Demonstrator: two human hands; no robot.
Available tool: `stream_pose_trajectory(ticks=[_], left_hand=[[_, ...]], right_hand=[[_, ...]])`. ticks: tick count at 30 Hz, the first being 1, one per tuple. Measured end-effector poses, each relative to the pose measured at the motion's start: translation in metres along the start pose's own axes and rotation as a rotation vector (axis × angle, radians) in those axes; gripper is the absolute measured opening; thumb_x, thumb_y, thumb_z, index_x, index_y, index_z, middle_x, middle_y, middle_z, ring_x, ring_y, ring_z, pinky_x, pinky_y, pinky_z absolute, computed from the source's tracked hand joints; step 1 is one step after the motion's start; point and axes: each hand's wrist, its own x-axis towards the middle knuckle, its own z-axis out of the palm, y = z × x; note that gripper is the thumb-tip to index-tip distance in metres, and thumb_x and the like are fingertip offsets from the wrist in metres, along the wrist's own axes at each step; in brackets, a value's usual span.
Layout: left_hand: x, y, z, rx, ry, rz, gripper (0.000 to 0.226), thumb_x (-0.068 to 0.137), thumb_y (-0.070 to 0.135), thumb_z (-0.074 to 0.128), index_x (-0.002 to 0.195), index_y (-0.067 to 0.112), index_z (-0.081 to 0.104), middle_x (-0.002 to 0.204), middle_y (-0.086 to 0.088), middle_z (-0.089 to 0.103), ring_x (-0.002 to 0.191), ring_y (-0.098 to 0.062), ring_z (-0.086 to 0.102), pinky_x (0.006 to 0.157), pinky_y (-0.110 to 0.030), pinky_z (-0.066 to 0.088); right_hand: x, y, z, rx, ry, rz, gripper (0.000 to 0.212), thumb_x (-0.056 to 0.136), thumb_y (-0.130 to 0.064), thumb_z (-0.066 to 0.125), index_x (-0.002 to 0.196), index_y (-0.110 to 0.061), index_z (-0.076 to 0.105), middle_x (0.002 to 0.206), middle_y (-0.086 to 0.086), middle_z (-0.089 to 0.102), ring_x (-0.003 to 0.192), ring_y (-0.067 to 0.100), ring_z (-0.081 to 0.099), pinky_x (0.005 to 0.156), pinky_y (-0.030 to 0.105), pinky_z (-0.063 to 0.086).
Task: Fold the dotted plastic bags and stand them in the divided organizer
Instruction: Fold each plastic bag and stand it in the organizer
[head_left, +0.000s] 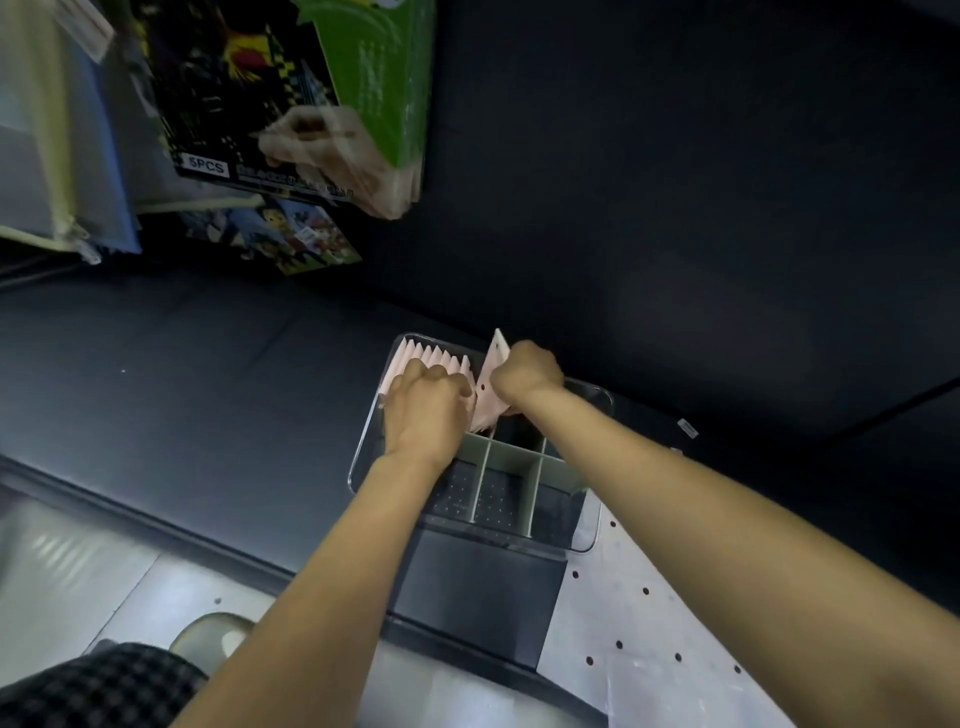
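A clear organizer (363, 447) with grey-green dividers (511, 460) sits on the dark table. Several pink folded bags (436, 356) stand in a row in its far left compartment. My left hand (423, 410) lies over that row, its fingers curled against the bags. A folded pink triangle bag with dark dots (491, 387) points upward, and my right hand (527, 371) grips it just right of the row, over the organizer's far side. An unfolded dotted bag (639, 613) lies flat on the table at the near right.
Colourful boxes (291, 93) and a light fabric item (57, 156) lean at the far left. The table's front edge (156, 525) runs diagonally at lower left. The organizer's near compartments (496, 499) hold nothing.
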Motion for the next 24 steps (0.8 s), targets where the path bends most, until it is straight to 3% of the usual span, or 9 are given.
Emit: stream_pose_trajectory(ticks=[3,5,7,10,13,17,20,22,24], left_hand=[[-0.005,0.002,0.000,-0.008,0.009,0.001,0.020,0.091,0.013,0.049,0.099,0.014,0.067,0.097,-0.005,0.064,0.105,-0.026,0.048,0.084,-0.041,0.042],[-0.009,-0.002,0.001,-0.022,0.014,-0.009,0.017,0.090,0.014,0.050,0.095,0.011,0.065,0.095,-0.006,0.063,0.100,-0.027,0.048,0.083,-0.039,0.041],[-0.013,-0.006,0.002,-0.086,0.041,-0.023,0.017,0.090,0.015,0.051,0.100,0.012,0.065,0.100,-0.006,0.063,0.100,-0.027,0.047,0.085,-0.038,0.040],[-0.019,-0.009,0.003,-0.257,0.161,-0.043,0.021,0.093,0.018,0.054,0.106,0.012,0.069,0.106,-0.006,0.062,0.101,-0.025,0.048,0.086,-0.037,0.041],[-0.024,-0.004,0.005,-0.314,0.235,-0.057,0.021,0.092,0.025,0.058,0.105,0.014,0.070,0.103,-0.004,0.065,0.098,-0.025,0.051,0.089,-0.038,0.041],[-0.029,0.001,0.013,-0.255,0.144,-0.022,0.023,0.087,0.027,0.064,0.108,0.018,0.069,0.099,-0.001,0.067,0.098,-0.024,0.052,0.098,-0.045,0.036],[-0.031,0.002,0.015,-0.183,0.143,-0.036,0.022,0.088,0.021,0.063,0.109,0.017,0.069,0.105,-0.003,0.065,0.103,-0.026,0.049,0.103,-0.049,0.032],[-0.034,0.010,0.014,-0.136,0.196,-0.009,0.019,0.088,0.018,0.062,0.105,0.015,0.070,0.107,-0.006,0.062,0.102,-0.029,0.049,0.100,-0.045,0.032],[-0.041,0.028,0.014,-0.118,0.250,0.112,0.016,0.086,0.015,0.064,0.100,0.012,0.071,0.101,-0.008,0.062,0.097,-0.031,0.051,0.086,-0.041,0.037]], right_hand=[[-0.007,-0.007,0.015,-0.005,-0.099,-0.034,0.030,0.094,-0.025,0.049,0.111,-0.003,0.060,0.109,0.015,0.066,0.089,0.025,0.064,0.071,0.029,0.051],[-0.008,-0.009,0.020,0.231,-0.300,0.037,0.046,0.098,-0.043,0.038,0.115,-0.005,0.057,0.110,0.014,0.066,0.095,0.025,0.065,0.087,0.036,0.053],[-0.009,-0.007,0.015,0.448,-0.417,0.088,0.051,0.096,-0.054,0.033,0.109,-0.011,0.057,0.102,0.011,0.067,0.094,0.023,0.065,0.089,0.036,0.052],[-0.004,0.007,0.007,0.303,-0.298,0.006,0.035,0.094,-0.043,0.048,0.093,-0.009,0.059,0.091,0.010,0.068,0.080,0.020,0.068,0.077,0.033,0.058],[-0.002,0.017,0.009,0.158,-0.177,-0.040,0.028,0.090,-0.032,0.060,0.092,-0.004,0.065,0.083,0.010,0.071,0.073,0.021,0.071,0.074,0.033,0.060],[-0.007,0.025,0.015,0.324,-0.213,0.006,0.020,0.090,-0.017,0.061,0.092,0.001,0.070,0.080,0.015,0.072,0.076,0.025,0.071,0.080,0.038,0.058],[-0.021,0.045,0.011,0.404,-0.155,-0.104,0.019,0.090,-0.009,0.056,0.077,-0.011,0.069,0.079,0.011,0.071,0.069,0.019,0.067,0.081,0.039,0.058],[-0.036,0.074,0.002,0.432,-0.081,-0.211,0.016,0.091,-0.013,0.055,0.085,-0.020,0.068,0.082,0.003,0.071,0.071,0.013,0.066,0.081,0.033,0.057],[-0.055,0.113,-0.009,0.417,-0.024,-0.315,0.014,0.091,-0.017,0.058,0.098,-0.022,0.068,0.088,-0.007,0.069,0.078,0.005,0.064,0.079,0.018,0.053]])
